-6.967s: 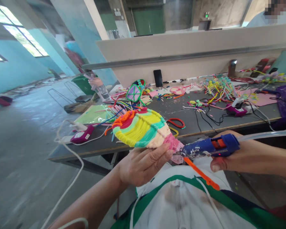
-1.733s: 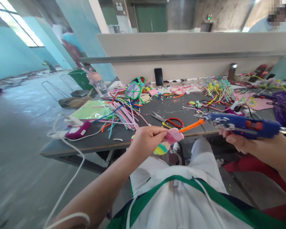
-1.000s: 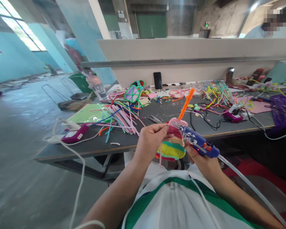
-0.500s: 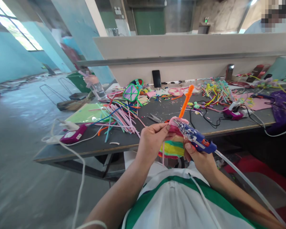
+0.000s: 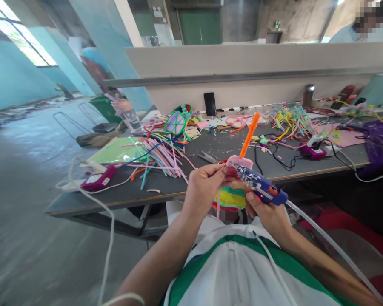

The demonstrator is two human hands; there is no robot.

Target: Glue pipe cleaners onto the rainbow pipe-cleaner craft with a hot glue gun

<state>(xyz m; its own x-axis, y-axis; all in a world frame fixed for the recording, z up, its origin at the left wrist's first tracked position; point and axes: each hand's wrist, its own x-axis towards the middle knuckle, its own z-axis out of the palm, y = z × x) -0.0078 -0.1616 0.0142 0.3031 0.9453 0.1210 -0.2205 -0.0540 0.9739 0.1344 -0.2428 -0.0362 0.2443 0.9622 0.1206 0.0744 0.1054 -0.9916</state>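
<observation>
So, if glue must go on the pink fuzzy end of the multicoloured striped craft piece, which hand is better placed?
Probably the right hand: it holds the blue plastic glue gun, whose tip sits at the pink fuzzy end. The left hand pinches the craft piece.

Craft supplies crowd a grey desk (image 5: 166, 187), its near edge trimmed in bare wood. A magenta power block (image 5: 98, 178) sits by the near left corner, beside a green packet (image 5: 119, 151) and a spread of pink stems (image 5: 164, 158). A drink bottle (image 5: 129, 114) stands at the far left corner; a phone (image 5: 210, 104) stands upright along the far edge. Scissors (image 5: 207, 157) lie toward the near edge, while yellow and turquoise stems (image 5: 289, 122) heap toward the far edge, farther right.
</observation>
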